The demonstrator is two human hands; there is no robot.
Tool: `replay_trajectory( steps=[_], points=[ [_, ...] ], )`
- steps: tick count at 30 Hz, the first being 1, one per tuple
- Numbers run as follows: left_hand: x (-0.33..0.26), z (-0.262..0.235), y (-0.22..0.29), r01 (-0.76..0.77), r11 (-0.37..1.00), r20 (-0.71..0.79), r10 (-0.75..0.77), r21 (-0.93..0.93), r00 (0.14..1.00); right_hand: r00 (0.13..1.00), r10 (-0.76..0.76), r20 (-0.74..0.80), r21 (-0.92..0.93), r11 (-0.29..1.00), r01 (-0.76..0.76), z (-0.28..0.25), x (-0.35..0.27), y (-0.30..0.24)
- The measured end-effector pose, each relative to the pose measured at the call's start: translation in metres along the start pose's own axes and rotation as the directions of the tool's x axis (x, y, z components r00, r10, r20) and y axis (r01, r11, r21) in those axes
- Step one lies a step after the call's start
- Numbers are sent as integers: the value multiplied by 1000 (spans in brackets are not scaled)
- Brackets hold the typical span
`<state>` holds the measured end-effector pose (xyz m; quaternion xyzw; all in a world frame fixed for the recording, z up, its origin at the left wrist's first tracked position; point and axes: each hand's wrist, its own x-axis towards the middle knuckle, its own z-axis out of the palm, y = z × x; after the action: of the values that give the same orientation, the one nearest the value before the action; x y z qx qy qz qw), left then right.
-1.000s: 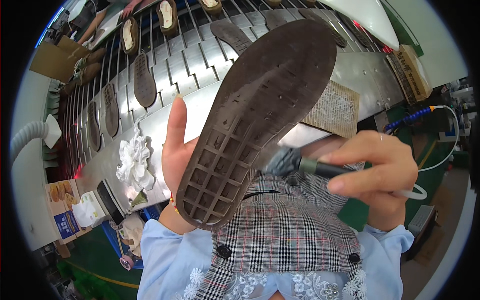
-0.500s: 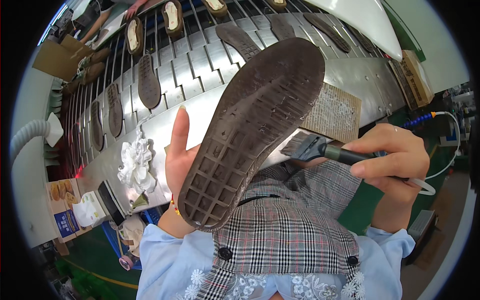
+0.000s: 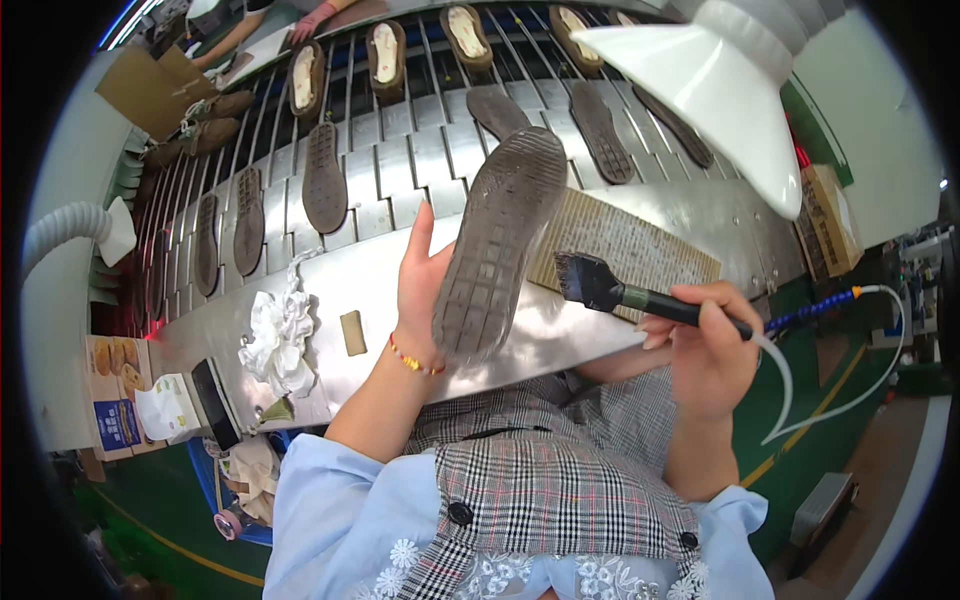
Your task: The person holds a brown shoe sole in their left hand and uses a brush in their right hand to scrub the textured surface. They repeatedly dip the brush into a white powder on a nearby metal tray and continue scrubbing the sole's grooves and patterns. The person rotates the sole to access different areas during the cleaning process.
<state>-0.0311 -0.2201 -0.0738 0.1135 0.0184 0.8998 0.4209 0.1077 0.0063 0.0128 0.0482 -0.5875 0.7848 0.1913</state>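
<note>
My left hand holds a dark brown rubber shoe sole upright by its heel end, the tread side facing me. My right hand grips a black brush by its handle; a thin white tube runs from the handle's rear. The bristles point left and sit a little right of the sole, apart from it. Both are above a shiny metal work ledge.
A slatted conveyor behind the ledge carries several dark soles and tan insoles. A woven mat, a crumpled white rag, a dark phone and a small box lie on the ledge. A white lamp hood hangs at upper right. Another person's hand is at the far top.
The sole has moved away from the camera and now looks smaller. The brush has swung out from beside the sole to its right, over the mat.
</note>
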Motion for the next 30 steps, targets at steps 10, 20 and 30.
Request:
replay_trajectory(
  steps=[10, 20, 30],
  points=[
    [33, -120, 230, 827, -243, 91, 969, 508, 229, 994, 6, -110, -133, 991, -21, -21, -16, 19],
    [-25, -93, 284, -238, 843, -311, 419, 483, 853, 980, 145, -135, 113, 985, -130, -14, -11, 31],
    [-55, 42, 18, -418, 887, 211, 378, 196, 901, 948, 286, 137, 523, 792, -315, 8, -18, 20]
  ],
)
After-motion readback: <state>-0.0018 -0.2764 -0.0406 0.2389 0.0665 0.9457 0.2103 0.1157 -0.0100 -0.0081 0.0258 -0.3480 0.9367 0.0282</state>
